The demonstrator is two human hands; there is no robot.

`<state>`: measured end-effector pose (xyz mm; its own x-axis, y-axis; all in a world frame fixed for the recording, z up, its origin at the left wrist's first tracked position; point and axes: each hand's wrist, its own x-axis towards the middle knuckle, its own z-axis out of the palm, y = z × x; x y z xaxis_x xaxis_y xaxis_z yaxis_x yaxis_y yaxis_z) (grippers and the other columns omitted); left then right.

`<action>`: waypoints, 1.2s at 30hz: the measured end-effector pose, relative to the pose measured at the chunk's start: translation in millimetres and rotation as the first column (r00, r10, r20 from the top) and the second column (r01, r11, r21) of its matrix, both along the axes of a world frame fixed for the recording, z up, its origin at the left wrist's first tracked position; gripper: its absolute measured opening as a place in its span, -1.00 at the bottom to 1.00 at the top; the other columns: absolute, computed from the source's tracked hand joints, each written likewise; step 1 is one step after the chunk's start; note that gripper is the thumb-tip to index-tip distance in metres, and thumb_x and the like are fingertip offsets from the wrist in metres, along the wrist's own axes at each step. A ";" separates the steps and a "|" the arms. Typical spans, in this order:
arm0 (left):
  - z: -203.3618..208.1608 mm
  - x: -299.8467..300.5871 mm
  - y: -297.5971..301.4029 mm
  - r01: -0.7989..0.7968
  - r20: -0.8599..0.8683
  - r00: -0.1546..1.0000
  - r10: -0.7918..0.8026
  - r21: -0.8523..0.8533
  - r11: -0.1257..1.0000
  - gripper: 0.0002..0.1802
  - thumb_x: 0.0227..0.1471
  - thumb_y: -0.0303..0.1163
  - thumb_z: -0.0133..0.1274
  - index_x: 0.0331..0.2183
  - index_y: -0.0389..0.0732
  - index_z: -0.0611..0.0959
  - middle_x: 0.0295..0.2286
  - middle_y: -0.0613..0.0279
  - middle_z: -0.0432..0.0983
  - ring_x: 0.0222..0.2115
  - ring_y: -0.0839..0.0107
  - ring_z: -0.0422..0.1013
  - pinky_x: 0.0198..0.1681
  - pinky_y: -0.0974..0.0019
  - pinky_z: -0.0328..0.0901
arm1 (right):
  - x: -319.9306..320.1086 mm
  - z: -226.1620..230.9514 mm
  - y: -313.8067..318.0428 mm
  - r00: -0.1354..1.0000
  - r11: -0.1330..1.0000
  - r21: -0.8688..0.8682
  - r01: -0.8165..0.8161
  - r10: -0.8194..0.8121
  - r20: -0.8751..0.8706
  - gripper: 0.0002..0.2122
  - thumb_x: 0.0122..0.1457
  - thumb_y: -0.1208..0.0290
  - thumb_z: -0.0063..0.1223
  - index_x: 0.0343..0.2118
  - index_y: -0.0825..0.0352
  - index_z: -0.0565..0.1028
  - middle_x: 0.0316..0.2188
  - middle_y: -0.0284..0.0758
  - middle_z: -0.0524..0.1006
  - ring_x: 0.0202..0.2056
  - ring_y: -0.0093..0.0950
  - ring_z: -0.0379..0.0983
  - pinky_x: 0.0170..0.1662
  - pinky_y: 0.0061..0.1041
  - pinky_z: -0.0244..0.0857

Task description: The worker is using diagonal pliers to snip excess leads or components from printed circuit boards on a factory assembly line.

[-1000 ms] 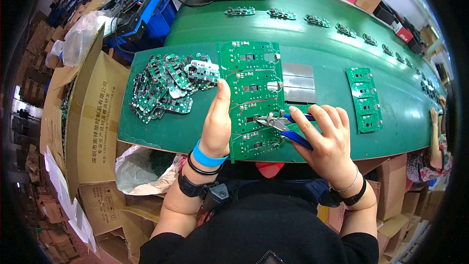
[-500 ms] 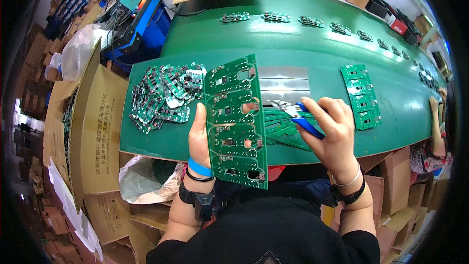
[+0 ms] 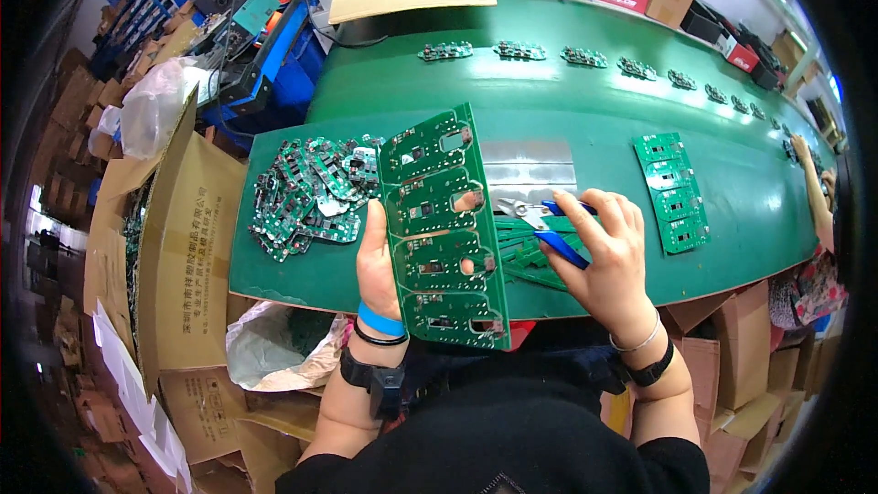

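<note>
My left hand (image 3: 375, 261) grips a green circuit board panel (image 3: 442, 242) by its left side, with the fingers hidden behind it and skin showing through its cut-outs. Tall and tilted, the panel is divided into several boards. My right hand (image 3: 605, 247) is closed around blue-handled cutting pliers (image 3: 560, 244); their metal jaws are parted near the panel's right edge. Below the pliers lie green board strips (image 3: 535, 261) on the green work surface. A heap of separated circuit boards (image 3: 311, 192) sits left of the panel. Another board panel (image 3: 672, 192) lies flat to the right.
Single circuit boards (image 3: 583, 57) form a row along the green belt (image 3: 384, 82) at the back. Cardboard boxes (image 3: 197, 247) stand at left, beside a bag (image 3: 283, 348) below the table edge. Another person's arm (image 3: 812, 178) reaches in at far right.
The pliers' jaws have shifted slightly toward the panel and the right hand has turned a little. The whole view has shifted slightly. Another person's hand at far right has moved farther up the belt.
</note>
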<state>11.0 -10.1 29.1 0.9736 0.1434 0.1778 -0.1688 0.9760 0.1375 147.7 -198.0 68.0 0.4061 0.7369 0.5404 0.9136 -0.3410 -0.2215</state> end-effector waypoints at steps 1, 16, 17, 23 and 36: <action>4.9 1.6 0.4 -0.007 0.005 1.000 0.007 0.003 1.000 -0.27 0.15 0.16 -0.48 0.21 -0.08 -0.02 0.18 -0.14 -0.16 -0.20 -0.09 0.39 -0.18 -0.08 0.37 | 1.6 1.5 -2.8 1.000 1.000 0.012 0.019 -0.019 -0.014 -0.52 -0.21 0.36 0.24 -0.12 0.24 0.45 -0.29 -0.25 0.38 -0.24 -0.28 0.31 -0.12 -0.33 0.15; 25.3 29.4 19.3 -0.107 -0.244 0.949 0.199 0.344 0.933 -0.22 0.12 0.23 -0.50 0.10 -0.21 0.24 -0.04 0.00 0.32 -0.09 0.08 0.35 -0.06 -0.05 0.30 | -17.7 13.2 -3.4 0.979 0.960 -0.193 -0.202 0.193 -0.066 -0.46 -0.27 0.37 0.25 -0.09 0.23 0.43 -0.23 -0.25 0.35 -0.17 -0.26 0.27 -0.05 -0.26 0.09; 24.4 29.2 19.5 -0.111 -0.228 0.952 0.206 0.368 0.923 -0.23 0.13 0.22 -0.50 0.09 -0.21 0.24 -0.04 0.01 0.32 -0.09 0.09 0.35 -0.07 -0.04 0.31 | -18.7 14.0 -1.7 0.979 0.959 -0.197 -0.202 0.192 -0.067 -0.48 -0.25 0.38 0.25 -0.10 0.24 0.44 -0.25 -0.25 0.36 -0.17 -0.26 0.27 -0.05 -0.27 0.09; 25.4 28.0 17.2 -0.142 -0.268 0.924 0.271 0.420 0.897 -0.27 0.14 0.19 -0.48 0.06 -0.21 0.28 -0.07 0.04 0.36 -0.13 0.16 0.38 -0.10 0.04 0.35 | -21.3 12.7 1.6 0.981 0.950 -0.249 -0.188 0.195 0.004 -0.42 -0.28 0.34 0.24 -0.05 0.21 0.40 -0.20 -0.25 0.34 -0.14 -0.29 0.27 -0.05 -0.25 0.07; 23.1 25.9 19.9 -0.165 -0.291 0.903 0.315 0.443 0.881 -0.30 0.14 0.18 -0.45 0.04 -0.18 0.31 -0.11 0.08 0.39 -0.16 0.21 0.41 -0.14 0.09 0.38 | -22.8 15.9 3.5 0.980 0.936 -0.299 -0.184 0.199 0.018 -0.38 -0.34 0.36 0.27 -0.05 0.19 0.40 -0.23 -0.29 0.34 -0.17 -0.33 0.28 -0.08 -0.29 0.08</action>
<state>36.9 9.9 52.2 0.9262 0.3705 -0.0693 -0.2586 0.7583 0.5984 124.8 -194.5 83.9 0.2211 0.9272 0.3024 0.9749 -0.2020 -0.0933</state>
